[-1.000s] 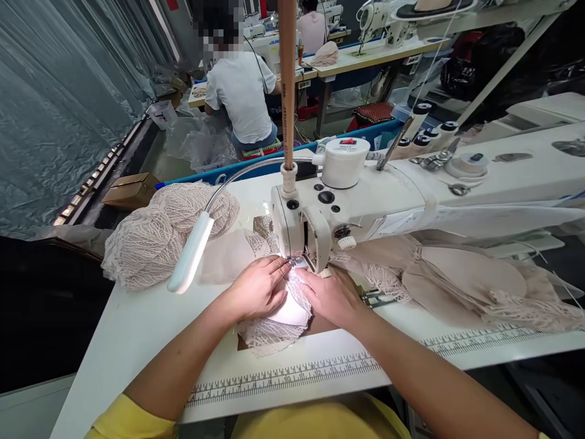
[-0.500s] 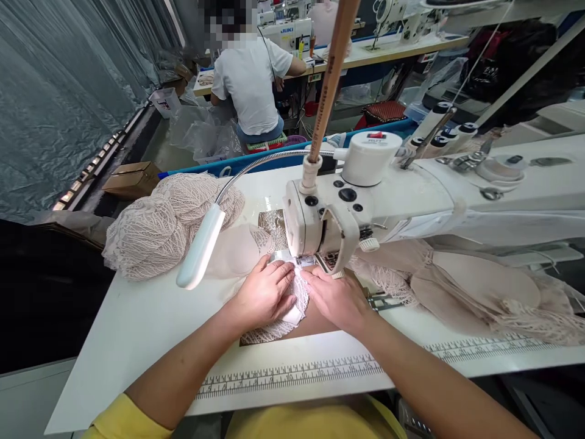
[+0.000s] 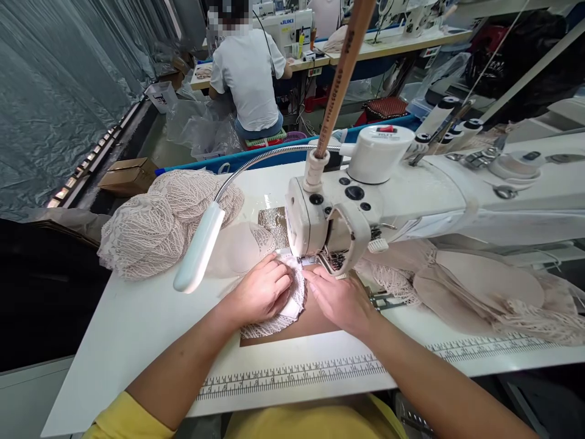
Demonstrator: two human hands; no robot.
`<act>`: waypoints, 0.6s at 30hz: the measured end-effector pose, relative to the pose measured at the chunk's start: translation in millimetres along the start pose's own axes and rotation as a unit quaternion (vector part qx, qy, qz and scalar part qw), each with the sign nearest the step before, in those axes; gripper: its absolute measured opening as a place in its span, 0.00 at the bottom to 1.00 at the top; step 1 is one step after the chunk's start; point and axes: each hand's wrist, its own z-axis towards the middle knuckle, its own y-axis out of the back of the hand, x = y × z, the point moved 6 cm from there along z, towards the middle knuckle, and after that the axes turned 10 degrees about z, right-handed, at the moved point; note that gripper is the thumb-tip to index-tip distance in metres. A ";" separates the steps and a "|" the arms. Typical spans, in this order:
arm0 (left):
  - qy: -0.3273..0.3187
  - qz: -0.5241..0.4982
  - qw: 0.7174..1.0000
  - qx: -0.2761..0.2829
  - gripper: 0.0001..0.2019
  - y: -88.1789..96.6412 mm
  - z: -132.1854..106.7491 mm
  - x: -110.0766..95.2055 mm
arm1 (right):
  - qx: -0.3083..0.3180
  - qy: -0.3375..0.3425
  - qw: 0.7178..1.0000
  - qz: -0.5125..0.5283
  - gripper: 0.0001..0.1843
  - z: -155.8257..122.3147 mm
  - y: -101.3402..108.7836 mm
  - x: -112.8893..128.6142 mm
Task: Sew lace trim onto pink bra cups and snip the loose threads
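Note:
A white lace piece point(image 3: 295, 299), curved along its edge, lies under the sewing machine point(image 3: 305, 210) beside the presser foot point(image 3: 307, 261). My left hand point(image 3: 264, 289) rests over its left part, fingers bent and closed on the fabric. At the piece's right edge, just in front of the foot, my right hand point(image 3: 338, 299) has its thumb and index finger pinched together on the lace. Part of the piece is hidden beneath my left hand. Both hands are above a brown plate point(image 3: 315, 317) set on the white table point(image 3: 150, 341).
Lace bundles point(image 3: 141, 235) and a sheer cup piece point(image 3: 231, 250) lie to the left. A bendable lamp point(image 3: 200, 247) hangs over the table. More beige fabric pieces point(image 3: 489, 280) are at the right. A ruler strip point(image 3: 292, 378) runs along the front edge. A co-worker point(image 3: 247, 79) sits ahead.
The fingers of my left hand have drawn back and curled more. More of the lace's far edge shows beside the foot. My right hand stays at the edge. The view has shifted slightly.

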 end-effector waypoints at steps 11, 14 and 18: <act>0.002 -0.005 1.000 -0.026 0.15 1.2 1.0 0.9 | 0.045 -0.015 0.998 0.031 0.19 2.4 -1.5 1.8; 0.004 -0.006 0.999 -0.033 0.16 1.6 1.5 1.5 | 0.055 -0.027 0.997 0.049 0.21 2.2 -3.0 -0.3; -0.006 -0.004 0.999 -0.042 0.16 2.3 4.0 -0.1 | 0.061 -0.042 0.996 0.040 0.20 4.0 -4.7 -1.4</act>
